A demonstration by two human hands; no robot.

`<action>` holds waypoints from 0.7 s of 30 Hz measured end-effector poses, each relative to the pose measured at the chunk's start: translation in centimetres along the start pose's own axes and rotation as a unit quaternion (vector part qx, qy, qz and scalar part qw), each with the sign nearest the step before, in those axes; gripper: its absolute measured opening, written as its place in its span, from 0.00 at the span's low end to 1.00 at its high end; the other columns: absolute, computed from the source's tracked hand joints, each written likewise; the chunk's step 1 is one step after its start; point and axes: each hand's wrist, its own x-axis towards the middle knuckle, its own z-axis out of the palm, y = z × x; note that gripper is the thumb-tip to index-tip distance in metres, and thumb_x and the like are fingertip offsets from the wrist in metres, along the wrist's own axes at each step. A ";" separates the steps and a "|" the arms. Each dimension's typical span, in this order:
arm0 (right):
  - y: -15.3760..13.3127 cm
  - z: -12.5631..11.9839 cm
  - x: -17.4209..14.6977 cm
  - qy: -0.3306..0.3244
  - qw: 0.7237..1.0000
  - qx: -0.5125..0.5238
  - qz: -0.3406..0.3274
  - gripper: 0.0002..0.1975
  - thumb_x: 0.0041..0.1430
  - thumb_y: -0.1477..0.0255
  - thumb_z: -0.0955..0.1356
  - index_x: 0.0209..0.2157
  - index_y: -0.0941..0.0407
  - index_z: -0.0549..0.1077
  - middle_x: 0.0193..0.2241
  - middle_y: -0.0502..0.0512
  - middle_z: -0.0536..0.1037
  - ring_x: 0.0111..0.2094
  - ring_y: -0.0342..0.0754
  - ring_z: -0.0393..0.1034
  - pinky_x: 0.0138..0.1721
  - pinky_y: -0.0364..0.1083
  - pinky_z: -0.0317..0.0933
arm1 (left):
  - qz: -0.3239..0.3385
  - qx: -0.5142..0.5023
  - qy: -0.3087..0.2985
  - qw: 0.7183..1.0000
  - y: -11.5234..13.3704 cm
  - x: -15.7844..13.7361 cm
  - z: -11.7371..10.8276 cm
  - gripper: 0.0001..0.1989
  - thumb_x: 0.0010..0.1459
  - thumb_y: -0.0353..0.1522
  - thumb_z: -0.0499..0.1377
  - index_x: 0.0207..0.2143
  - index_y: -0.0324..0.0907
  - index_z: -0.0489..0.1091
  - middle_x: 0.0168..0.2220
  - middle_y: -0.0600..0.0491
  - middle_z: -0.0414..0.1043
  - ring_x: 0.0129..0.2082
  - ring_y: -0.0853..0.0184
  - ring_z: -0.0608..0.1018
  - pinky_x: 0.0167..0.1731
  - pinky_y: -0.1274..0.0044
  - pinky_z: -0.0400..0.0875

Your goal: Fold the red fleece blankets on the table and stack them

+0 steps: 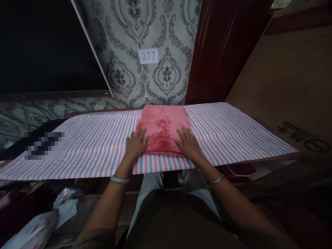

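A folded pink plush cloth (163,126), perhaps a blanket, lies flat on a striped cloth (103,138) in pink, grey and white that covers the table. Darker patches mark the pile down the middle of the pink cloth. My left hand (136,143) rests palm down on its left front corner, fingers spread. On its right front corner lies my right hand (189,143), also flat with fingers apart. Neither hand grips anything. The layers of the fold show along the front edge, between my hands.
A large dark screen (46,45) stands behind at the left. On the patterned wall (119,52) is a paper label (148,56) reading 277. A big cardboard box (290,79) stands at the right, beside a dark red panel (225,45). Plastic bags (36,230) lie below left.
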 end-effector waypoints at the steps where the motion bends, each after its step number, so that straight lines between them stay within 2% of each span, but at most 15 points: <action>1: 0.4 0.1 -0.2 0.003 1.000 0.006 0.003 0.31 0.69 0.58 0.56 0.69 0.53 0.52 0.72 0.55 0.44 0.71 0.59 0.35 0.64 0.61 0.47 | 0.001 -0.018 -0.004 1.000 -0.6 -0.2 0.1 0.29 0.68 0.42 0.43 0.69 0.48 0.52 0.72 0.52 0.44 0.68 0.46 0.57 0.62 0.52 0.55; 4: 1.4 0.7 -1.0 0.018 0.999 0.026 0.009 0.30 0.70 0.60 0.55 0.69 0.54 0.52 0.71 0.57 0.45 0.71 0.59 0.37 0.64 0.60 0.50 | 0.013 -0.068 0.026 0.997 -2.0 -0.8 0.8 0.27 0.68 0.36 0.42 0.68 0.45 0.55 0.72 0.49 0.44 0.67 0.53 0.61 0.62 0.57 0.58; 7: 2.3 1.2 -1.6 0.039 0.998 0.049 0.004 0.30 0.70 0.61 0.53 0.69 0.56 0.53 0.71 0.60 0.48 0.70 0.57 0.41 0.64 0.60 0.51 | 0.020 -0.132 0.075 0.988 -2.8 -1.2 1.7 0.26 0.67 0.34 0.42 0.66 0.43 0.59 0.70 0.47 0.50 0.67 0.59 0.61 0.63 0.60 0.57; 11: 3.2 2.0 -2.3 0.074 0.992 0.102 0.001 0.32 0.70 0.60 0.51 0.68 0.62 0.53 0.70 0.66 0.50 0.70 0.55 0.45 0.64 0.57 0.51 | 0.031 -0.256 0.135 0.957 -3.7 -1.4 2.5 0.25 0.67 0.37 0.42 0.61 0.39 0.65 0.65 0.46 0.62 0.66 0.62 0.63 0.65 0.66 0.57; 14: 3.8 2.3 -2.9 0.100 0.983 0.155 0.004 0.34 0.68 0.57 0.51 0.68 0.63 0.54 0.68 0.67 0.56 0.68 0.55 0.49 0.64 0.57 0.51 | -0.003 -0.325 0.160 0.932 -4.1 -1.6 2.4 0.25 0.65 0.39 0.46 0.59 0.39 0.67 0.62 0.46 0.68 0.62 0.61 0.68 0.63 0.66 0.60; 16: 4.2 2.3 -3.1 0.121 0.974 0.188 0.021 0.35 0.67 0.55 0.53 0.67 0.62 0.56 0.63 0.68 0.65 0.63 0.58 0.59 0.62 0.59 0.54 | -0.046 -0.364 0.159 0.917 -4.3 -1.6 2.2 0.26 0.63 0.42 0.50 0.59 0.39 0.67 0.59 0.46 0.71 0.58 0.59 0.72 0.60 0.66 0.65; 18: 4.6 2.0 -3.3 0.140 0.963 0.224 0.060 0.36 0.65 0.52 0.55 0.66 0.61 0.58 0.56 0.67 0.73 0.56 0.60 0.67 0.58 0.59 0.59 | -0.084 -0.401 0.151 0.900 -4.5 -1.4 1.9 0.29 0.61 0.44 0.52 0.59 0.37 0.67 0.51 0.45 0.75 0.50 0.59 0.76 0.53 0.67 0.71; 21: 5.2 1.1 -3.0 0.121 0.944 0.282 0.120 0.39 0.63 0.49 0.57 0.67 0.60 0.58 0.48 0.64 0.78 0.49 0.58 0.73 0.52 0.57 0.64 | -0.125 -0.427 0.111 0.889 -5.0 -0.8 1.3 0.33 0.58 0.47 0.55 0.59 0.34 0.67 0.38 0.47 0.77 0.38 0.60 0.79 0.41 0.69 0.75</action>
